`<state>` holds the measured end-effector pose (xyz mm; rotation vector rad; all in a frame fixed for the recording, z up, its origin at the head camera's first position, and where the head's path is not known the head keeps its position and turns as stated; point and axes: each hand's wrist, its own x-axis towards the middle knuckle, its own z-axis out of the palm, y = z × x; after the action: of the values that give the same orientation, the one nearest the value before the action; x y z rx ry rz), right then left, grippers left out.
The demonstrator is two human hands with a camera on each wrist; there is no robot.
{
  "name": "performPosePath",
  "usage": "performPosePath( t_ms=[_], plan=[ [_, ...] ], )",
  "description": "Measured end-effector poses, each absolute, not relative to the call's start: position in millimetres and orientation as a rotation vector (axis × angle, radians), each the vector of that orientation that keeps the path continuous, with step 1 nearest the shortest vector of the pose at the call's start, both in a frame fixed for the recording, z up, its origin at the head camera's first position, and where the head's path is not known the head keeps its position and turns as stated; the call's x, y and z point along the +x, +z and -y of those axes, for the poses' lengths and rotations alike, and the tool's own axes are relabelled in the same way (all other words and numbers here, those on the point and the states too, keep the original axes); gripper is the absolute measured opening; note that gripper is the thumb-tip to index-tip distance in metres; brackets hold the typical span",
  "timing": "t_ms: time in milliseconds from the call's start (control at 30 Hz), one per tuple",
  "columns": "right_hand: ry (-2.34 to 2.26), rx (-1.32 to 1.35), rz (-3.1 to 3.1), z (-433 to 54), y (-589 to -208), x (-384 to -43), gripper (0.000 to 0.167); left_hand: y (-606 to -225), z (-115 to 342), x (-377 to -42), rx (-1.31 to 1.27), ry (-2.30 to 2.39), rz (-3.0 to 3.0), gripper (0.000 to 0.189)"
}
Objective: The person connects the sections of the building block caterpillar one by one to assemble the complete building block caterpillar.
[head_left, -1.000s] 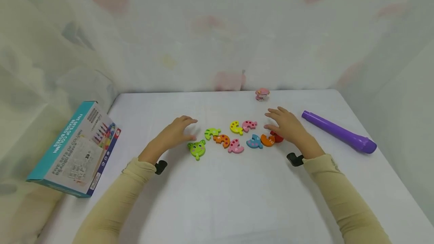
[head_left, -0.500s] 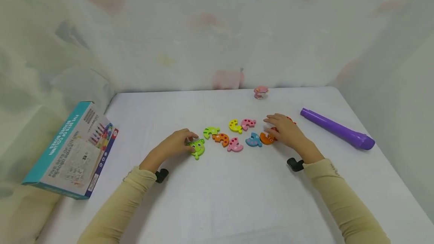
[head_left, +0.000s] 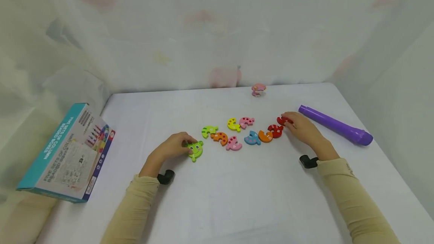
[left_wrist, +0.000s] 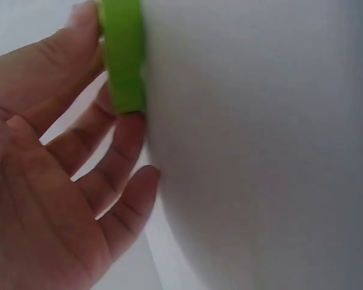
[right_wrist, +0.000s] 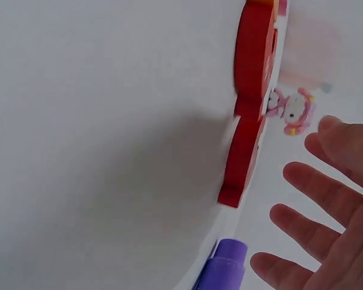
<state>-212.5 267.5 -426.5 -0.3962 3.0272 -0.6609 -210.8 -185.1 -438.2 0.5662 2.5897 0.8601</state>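
Note:
My left hand (head_left: 171, 147) pinches a green puzzle piece with a smiling animal face (head_left: 195, 149); its green edge (left_wrist: 126, 60) shows between thumb and fingers in the left wrist view. At the other end, my right hand (head_left: 303, 128) hovers at a red puzzle piece (head_left: 281, 121), its fingers loosely spread and apart from that piece (right_wrist: 242, 160) in the right wrist view. Another red piece (head_left: 275, 130) adjoins it, followed by an orange piece (head_left: 265, 136) and a blue piece (head_left: 252, 138). Between the hands lie a pink piece (head_left: 233, 144), an orange spotted piece (head_left: 220, 138) and a green striped piece (head_left: 209, 131).
Behind the row lie a yellow piece (head_left: 233, 124) and a pink spotted piece (head_left: 246, 122). A pink figurine (head_left: 259, 89) stands near the table's back edge. A purple tube (head_left: 335, 125) lies on the right, and a cardboard box (head_left: 68, 153) leans on the left.
My left hand has come down onto the green face piece and taken hold of it. The right hand has shifted right, uncovering the red pieces. The head view has turned slightly.

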Motion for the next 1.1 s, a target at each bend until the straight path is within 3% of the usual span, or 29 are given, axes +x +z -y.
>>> performPosePath(
  t_ms=[500,767,900,1100],
  plan=[
    [-0.398,-0.349,-2.955,-253,-431,-237,0.048,-441,200,-196,0.457,0.948,-2.581,0.035],
    [-0.462,-0.258,-3.052,-257,-427,-225,0.049,-438,191,-205,0.514,0.941,-2.571,0.035],
    [-0.576,-0.304,-3.152,-229,-410,-208,0.05,-436,189,-206,0.514,0.941,-2.558,0.035],
    [-0.698,-0.548,-3.141,-138,-394,-178,0.057,-436,187,-209,0.5,0.96,-2.549,0.035]
  ],
)
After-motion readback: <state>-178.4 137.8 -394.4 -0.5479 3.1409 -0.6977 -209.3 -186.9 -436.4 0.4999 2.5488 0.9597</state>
